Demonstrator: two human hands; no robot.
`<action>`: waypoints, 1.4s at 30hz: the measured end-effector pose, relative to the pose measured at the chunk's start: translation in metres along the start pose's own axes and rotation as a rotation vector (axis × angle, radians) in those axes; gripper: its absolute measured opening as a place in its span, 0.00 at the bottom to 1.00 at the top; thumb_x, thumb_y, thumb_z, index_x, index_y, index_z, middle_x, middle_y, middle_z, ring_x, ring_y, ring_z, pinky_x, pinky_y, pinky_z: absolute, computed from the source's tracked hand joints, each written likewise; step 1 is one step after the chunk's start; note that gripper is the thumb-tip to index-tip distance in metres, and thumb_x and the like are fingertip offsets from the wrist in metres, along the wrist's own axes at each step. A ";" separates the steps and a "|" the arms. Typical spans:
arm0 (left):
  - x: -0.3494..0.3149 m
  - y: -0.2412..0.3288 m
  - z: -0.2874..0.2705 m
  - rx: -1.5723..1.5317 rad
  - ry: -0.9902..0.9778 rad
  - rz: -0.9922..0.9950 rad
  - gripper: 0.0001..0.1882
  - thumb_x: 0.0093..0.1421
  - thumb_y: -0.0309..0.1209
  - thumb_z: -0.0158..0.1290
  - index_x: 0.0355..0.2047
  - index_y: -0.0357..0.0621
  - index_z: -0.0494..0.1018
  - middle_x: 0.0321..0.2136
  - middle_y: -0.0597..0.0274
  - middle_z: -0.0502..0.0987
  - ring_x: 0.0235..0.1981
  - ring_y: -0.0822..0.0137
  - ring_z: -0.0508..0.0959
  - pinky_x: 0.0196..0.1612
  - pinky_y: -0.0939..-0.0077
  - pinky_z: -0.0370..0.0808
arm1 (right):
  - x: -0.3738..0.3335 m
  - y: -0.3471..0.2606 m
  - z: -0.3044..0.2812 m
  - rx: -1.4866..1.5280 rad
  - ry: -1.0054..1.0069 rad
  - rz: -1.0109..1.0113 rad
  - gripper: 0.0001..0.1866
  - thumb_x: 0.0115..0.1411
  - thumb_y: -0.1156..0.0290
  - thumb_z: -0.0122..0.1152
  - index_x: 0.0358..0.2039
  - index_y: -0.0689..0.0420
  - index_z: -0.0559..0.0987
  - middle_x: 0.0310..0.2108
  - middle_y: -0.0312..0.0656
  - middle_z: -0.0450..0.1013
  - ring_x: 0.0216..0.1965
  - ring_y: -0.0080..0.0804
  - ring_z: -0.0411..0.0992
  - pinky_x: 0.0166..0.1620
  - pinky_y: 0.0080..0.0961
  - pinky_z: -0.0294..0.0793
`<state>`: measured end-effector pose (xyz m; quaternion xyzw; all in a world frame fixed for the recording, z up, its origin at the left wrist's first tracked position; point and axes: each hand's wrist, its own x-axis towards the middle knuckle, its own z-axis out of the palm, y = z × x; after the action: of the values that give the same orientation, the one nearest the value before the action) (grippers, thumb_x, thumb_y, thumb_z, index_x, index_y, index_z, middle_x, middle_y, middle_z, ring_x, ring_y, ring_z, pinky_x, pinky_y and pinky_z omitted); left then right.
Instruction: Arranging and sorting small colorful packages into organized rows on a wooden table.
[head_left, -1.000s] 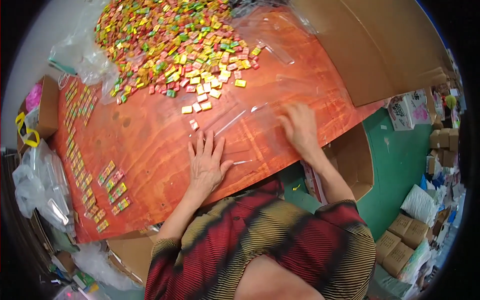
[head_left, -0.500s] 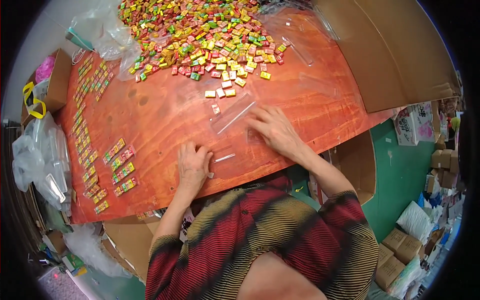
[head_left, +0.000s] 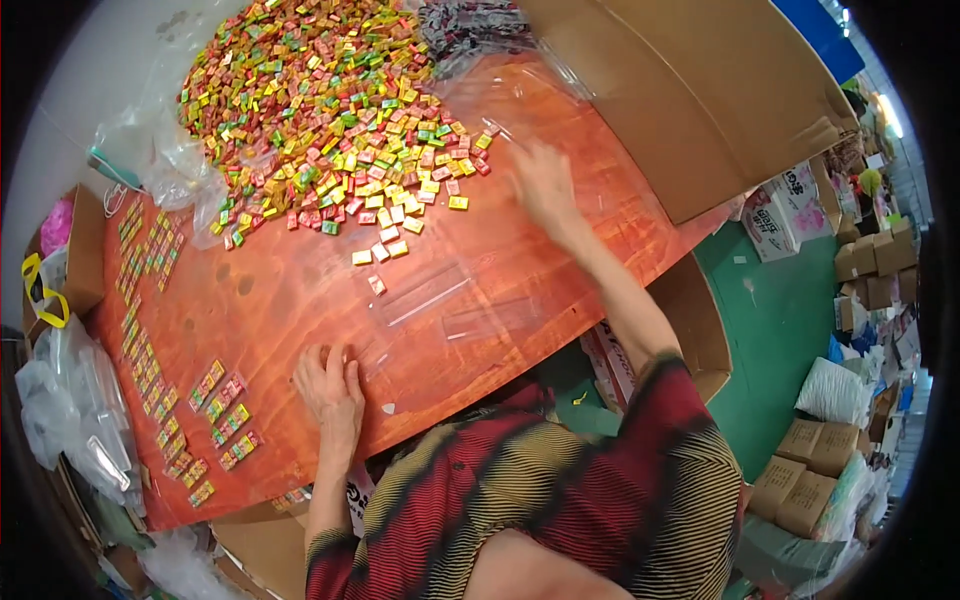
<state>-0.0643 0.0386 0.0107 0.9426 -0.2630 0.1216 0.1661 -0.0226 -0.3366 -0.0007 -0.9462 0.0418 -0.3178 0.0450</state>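
Observation:
My left hand [head_left: 332, 392] rests on the orange-red wooden table near its front edge. Its fingers are slightly bent and apart, with nothing in them. My right hand [head_left: 545, 188] is stretched out toward the far right of the table, beside a strip of clear plastic. Motion smears its fingers, so I cannot tell whether they hold anything. Between the hands lie flat clear plastic sleeves, one farther off [head_left: 420, 296] and another nearer [head_left: 490, 318]. A small red-and-white box [head_left: 376, 285] sits next to the farther sleeve. Behind it spreads a big heap of tiny coloured boxes [head_left: 320, 130].
Packed rows of little boxes [head_left: 232, 422] lie at the table's left. A large cardboard carton [head_left: 690, 100] stands at the far right. Clear plastic bags [head_left: 75, 400] hang by the left edge. Brown cartons [head_left: 815, 445] are stacked on the green floor.
My right hand has moved away from the sleeves toward the far right of the table. My left hand stays near the front edge. The whole view has shifted, showing more of the heap.

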 end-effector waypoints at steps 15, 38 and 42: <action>0.024 0.033 0.012 -0.132 -0.039 0.083 0.16 0.50 0.27 0.53 0.41 0.41 0.69 0.45 0.48 0.65 0.51 0.46 0.62 0.53 0.55 0.59 | 0.014 0.113 0.007 -0.093 -0.232 0.261 0.06 0.48 0.73 0.51 0.28 0.59 0.69 0.27 0.47 0.69 0.31 0.46 0.67 0.35 0.40 0.66; -0.028 0.034 0.029 -0.092 -0.203 -0.031 0.31 0.49 0.43 0.53 0.52 0.42 0.61 0.55 0.44 0.54 0.59 0.47 0.51 0.56 0.43 0.47 | -0.069 -0.118 -0.054 0.334 -0.704 -0.351 0.30 0.49 0.60 0.57 0.52 0.56 0.64 0.57 0.48 0.55 0.61 0.49 0.47 0.59 0.51 0.42; -0.037 0.015 0.002 -0.097 -0.055 -0.026 0.34 0.49 0.47 0.52 0.53 0.43 0.60 0.57 0.45 0.53 0.59 0.46 0.51 0.57 0.43 0.46 | -0.070 -0.117 -0.046 0.314 -0.712 -0.368 0.31 0.49 0.59 0.57 0.53 0.57 0.64 0.57 0.49 0.55 0.61 0.49 0.46 0.59 0.52 0.41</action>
<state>-0.1026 0.0428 0.0009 0.9398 -0.2607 0.0803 0.2060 -0.1002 -0.2157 0.0076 -0.9701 -0.1949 0.0234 0.1426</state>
